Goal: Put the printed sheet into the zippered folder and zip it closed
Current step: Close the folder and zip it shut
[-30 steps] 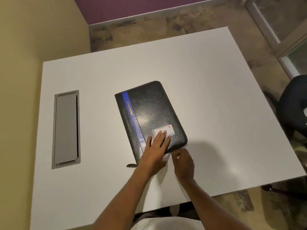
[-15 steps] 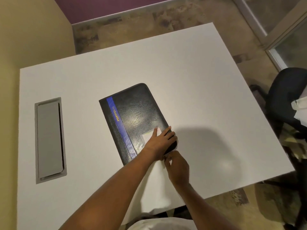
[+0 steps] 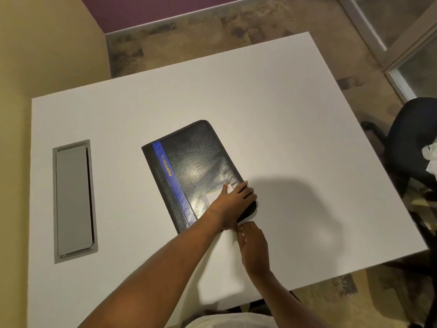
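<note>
Left hand (image 3: pixel 233 197) presses flat on the lengthwise portfolio folder's (image 3: pixel 196 166) near-right corner. Right hand (image 3: pixel 253 245) curls just beneath it, grasp unclear.

Your folder (image 3: pixel 201 166) is grainy black with a blue stripe (image 3: pixel 184 200) and yellow lettering (image 3: pixel 168 168). Your worktop (image 3: pixel 283 114) is plain white, the hatch (image 3: pixel 73 200) in it grey. The floor (image 3: pixel 236 27) is mottled brown and tan.

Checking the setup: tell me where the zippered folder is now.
In the head view the black folder lies flat near the middle of the white table, right of the grey hatch, with the left hand resting on its near right corner.
</note>
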